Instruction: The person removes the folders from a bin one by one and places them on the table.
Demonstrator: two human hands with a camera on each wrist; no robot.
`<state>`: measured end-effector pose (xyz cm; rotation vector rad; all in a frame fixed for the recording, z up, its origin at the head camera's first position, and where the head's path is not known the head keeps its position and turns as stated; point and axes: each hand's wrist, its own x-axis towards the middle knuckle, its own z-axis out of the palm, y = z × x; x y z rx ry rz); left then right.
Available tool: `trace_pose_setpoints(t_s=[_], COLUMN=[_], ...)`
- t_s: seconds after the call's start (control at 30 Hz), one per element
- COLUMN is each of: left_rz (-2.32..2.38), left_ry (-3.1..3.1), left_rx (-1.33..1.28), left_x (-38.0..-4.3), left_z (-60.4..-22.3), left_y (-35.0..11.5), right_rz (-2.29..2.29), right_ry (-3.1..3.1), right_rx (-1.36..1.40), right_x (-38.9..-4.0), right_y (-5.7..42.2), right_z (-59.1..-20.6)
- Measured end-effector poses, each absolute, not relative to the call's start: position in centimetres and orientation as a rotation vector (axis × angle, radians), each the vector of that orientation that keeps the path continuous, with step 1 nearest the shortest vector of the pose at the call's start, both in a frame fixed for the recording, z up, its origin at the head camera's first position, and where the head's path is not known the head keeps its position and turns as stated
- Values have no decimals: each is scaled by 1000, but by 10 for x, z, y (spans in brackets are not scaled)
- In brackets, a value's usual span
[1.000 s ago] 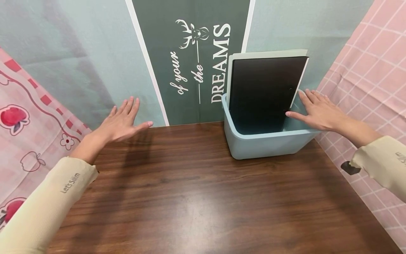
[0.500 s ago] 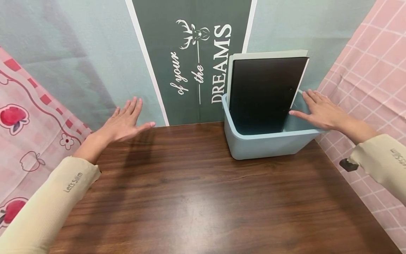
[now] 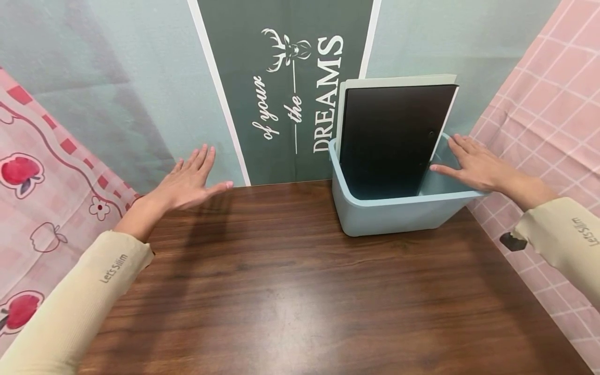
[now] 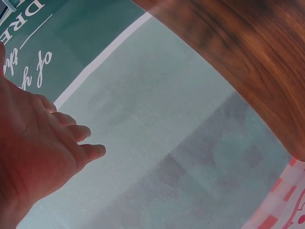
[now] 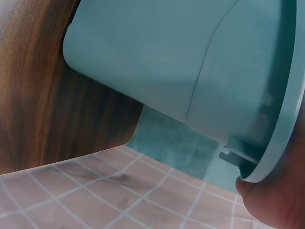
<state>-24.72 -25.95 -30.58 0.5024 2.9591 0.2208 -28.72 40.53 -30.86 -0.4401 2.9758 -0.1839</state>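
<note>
In the head view my left hand point(image 3: 187, 182) hovers over the back left of the table, fingers spread and straight, holding nothing. The left wrist view shows that hand's palm side point(image 4: 43, 143) with the fingers extended. My right hand point(image 3: 478, 164) is held flat over the right end of a light blue plastic bin point(image 3: 394, 216), its thumb pointing at the contents. Inside the bin stand a black flat panel or folder point(image 3: 394, 135) and pale sheets or folders point(image 3: 408, 80) behind it, leaning upright above the rim. In the right wrist view the right hand point(image 5: 281, 191) lies right at the bin's rim.
The brown wood-grain table point(image 3: 281, 281) reaches to a grey-green cloth point(image 3: 290, 104) with white lettering at the back. Pink fabric with apples point(image 3: 51, 208) hangs along the left, and a pink checked cloth point(image 3: 539, 120) along the right.
My left hand has drifted slightly to the right, and the right hand has also shifted slightly to the right over the bin. The bin and its contents stay put.
</note>
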Motion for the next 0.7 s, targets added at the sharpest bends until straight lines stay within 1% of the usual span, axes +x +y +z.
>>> trace_pose_setpoints(t_s=[0.4,0.7], left_rz=[250,293], left_ry=[2948,2953], left_rx=[529,591], left_x=[-249,-255], left_z=[-307,-304], left_y=[-251,-230], right_rz=[-237,-272], right_ry=[2930,2919], right_rx=[-478,-453], right_x=[-293,-291], right_y=[411,411], right_z=[-315,-320])
